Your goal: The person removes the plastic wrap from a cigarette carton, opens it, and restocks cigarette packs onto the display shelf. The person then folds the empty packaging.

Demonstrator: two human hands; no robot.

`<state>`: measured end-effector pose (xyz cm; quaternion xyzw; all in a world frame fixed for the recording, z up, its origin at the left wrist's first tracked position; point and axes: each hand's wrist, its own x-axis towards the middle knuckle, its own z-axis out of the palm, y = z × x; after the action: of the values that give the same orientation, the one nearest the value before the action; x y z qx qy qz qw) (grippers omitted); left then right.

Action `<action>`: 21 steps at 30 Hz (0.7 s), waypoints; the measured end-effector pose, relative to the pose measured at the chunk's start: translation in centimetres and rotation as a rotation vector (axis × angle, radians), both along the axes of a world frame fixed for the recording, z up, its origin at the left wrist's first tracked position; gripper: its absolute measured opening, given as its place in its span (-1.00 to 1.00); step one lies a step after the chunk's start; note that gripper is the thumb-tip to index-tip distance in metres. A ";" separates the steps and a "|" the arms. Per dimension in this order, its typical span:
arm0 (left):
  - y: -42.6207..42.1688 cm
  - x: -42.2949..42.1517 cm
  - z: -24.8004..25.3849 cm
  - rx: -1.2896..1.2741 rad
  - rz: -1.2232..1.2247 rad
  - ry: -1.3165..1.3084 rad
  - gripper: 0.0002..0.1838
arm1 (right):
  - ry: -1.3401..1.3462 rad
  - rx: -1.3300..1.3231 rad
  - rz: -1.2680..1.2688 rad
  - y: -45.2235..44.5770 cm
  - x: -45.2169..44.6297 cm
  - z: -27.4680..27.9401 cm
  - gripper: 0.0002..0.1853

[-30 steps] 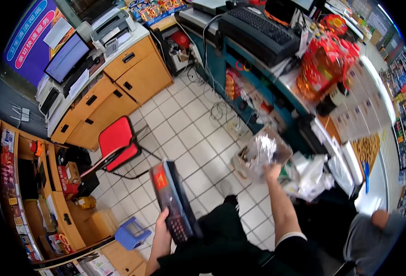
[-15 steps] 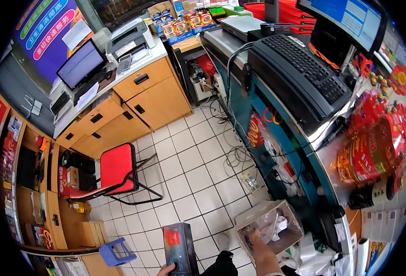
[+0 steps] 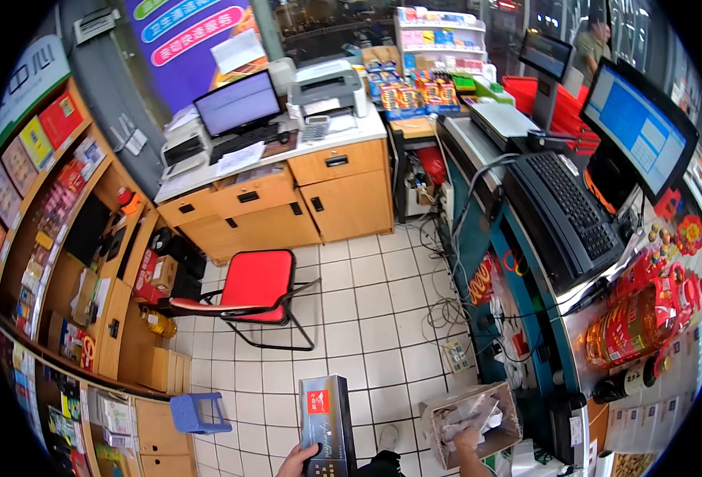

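Note:
At the bottom edge my left hand (image 3: pixel 295 461) is closed around the side of a slim dark box (image 3: pixel 327 429) with a red label and gold print, held upright. My right hand (image 3: pixel 468 439) reaches into an open cardboard box (image 3: pixel 437 455) on the floor, its fingers closed against a crumpled clear plastic wrapper (image 3: pixel 488 416). Pale scraps lie around that hand inside the box; the fingertips are partly hidden.
A red folding chair (image 3: pixel 259 280) and a blue plastic stool (image 3: pixel 198 414) stand on the tiled floor. Loose cables (image 3: pixel 444 318) trail beside the teal counter at right, which bears a keyboard (image 3: pixel 565 211) and monitor (image 3: pixel 641 127). White plastic bags (image 3: pixel 535 459) lie beside the cardboard box.
The view has tilted up and shifted left, showing more shelves and a person beyond the counter. My right hand has moved within the cardboard box; my left hand still holds the dark box.

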<state>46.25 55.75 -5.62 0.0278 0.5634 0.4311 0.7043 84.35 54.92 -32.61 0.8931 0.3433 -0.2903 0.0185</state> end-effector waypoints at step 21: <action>-25.6 -25.5 8.7 0.690 0.682 0.651 -0.11 | 1.056 0.703 1.511 -13.6 -52.9 39.4 -0.40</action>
<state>20.71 30.13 3.05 0.2035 0.5548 0.7614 0.2666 31.50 41.29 6.77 0.1493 0.8542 -0.4452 -0.2231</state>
